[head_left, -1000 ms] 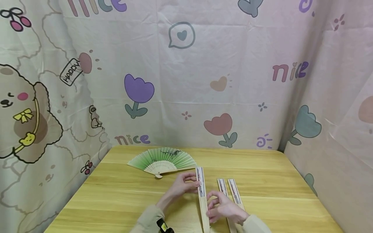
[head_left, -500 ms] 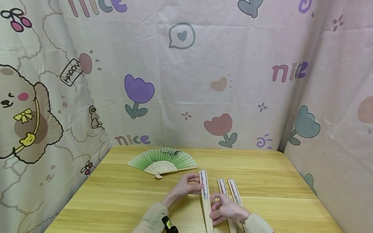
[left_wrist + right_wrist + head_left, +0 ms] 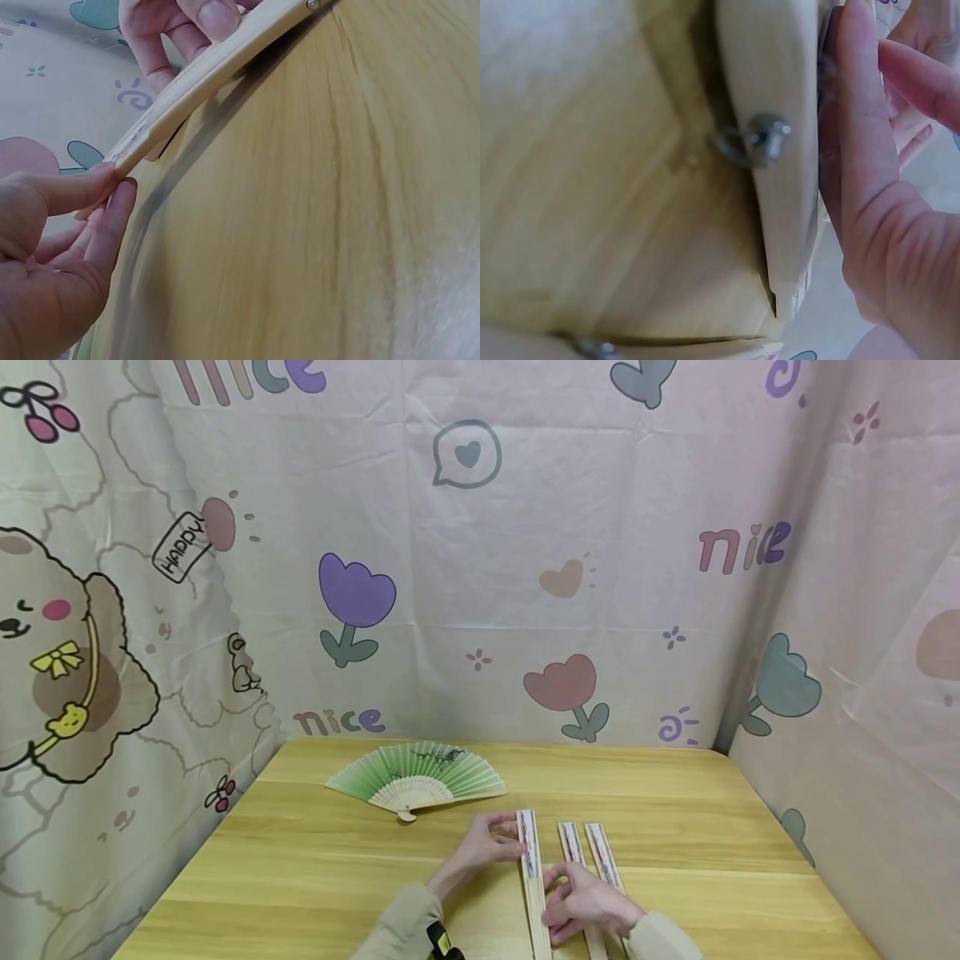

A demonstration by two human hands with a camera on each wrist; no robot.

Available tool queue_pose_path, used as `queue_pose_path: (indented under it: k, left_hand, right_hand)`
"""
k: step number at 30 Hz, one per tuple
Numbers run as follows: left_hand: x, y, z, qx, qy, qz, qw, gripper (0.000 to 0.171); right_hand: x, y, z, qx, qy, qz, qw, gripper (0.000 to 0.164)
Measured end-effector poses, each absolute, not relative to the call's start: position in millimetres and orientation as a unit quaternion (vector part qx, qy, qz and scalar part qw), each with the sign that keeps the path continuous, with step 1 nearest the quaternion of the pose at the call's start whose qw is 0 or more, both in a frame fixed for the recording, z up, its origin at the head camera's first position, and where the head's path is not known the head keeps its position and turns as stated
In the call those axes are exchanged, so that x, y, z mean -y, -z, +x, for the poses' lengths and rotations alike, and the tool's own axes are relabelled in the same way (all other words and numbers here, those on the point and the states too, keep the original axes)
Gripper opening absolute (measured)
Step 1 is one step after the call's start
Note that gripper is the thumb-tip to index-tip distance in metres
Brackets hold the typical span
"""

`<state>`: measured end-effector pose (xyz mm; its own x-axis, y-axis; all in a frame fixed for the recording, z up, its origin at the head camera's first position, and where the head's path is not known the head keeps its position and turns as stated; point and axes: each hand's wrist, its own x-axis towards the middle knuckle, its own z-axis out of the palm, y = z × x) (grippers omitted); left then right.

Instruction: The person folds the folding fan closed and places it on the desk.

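A folded hand fan [image 3: 534, 906] with pale wooden ribs and a printed upper end stands between my two hands, lengthwise to me. My left hand [image 3: 477, 850] pinches its far end between thumb and fingers, as the left wrist view shows on the fan [image 3: 191, 90]. Lower down, on the fan's right side, my right hand [image 3: 588, 903] holds it with thumb and curled fingers. In the right wrist view a metal rivet [image 3: 769, 139] shows at the fan's near end. The fan's far end is slightly raised, with a shadow on the table.
Two more folded fans [image 3: 572, 842] lie side by side just right, partly under my right hand. An open green fan [image 3: 420, 781] lies at the back left of the wooden table [image 3: 675, 810]. A patterned cloth [image 3: 480, 568] stands behind and at both sides.
Both hands have shifted the folded fan a little to the right and nearer to me, and its far end sits lower. The other fans have stayed put.
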<state>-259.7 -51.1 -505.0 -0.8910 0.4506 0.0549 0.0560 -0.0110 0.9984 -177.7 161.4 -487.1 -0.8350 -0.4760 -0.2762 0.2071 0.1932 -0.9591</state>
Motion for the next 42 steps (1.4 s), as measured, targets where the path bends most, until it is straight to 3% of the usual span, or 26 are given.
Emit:
queue_pose_path:
  k: [42]
  left_hand:
    - [50.8,508.8,-252.1,-0.749,-0.628,0.196,0.076,0.061]
  right_hand:
    - [-162.8,483.4,-176.7,-0.754,0.602,-0.097,0.243,0.044]
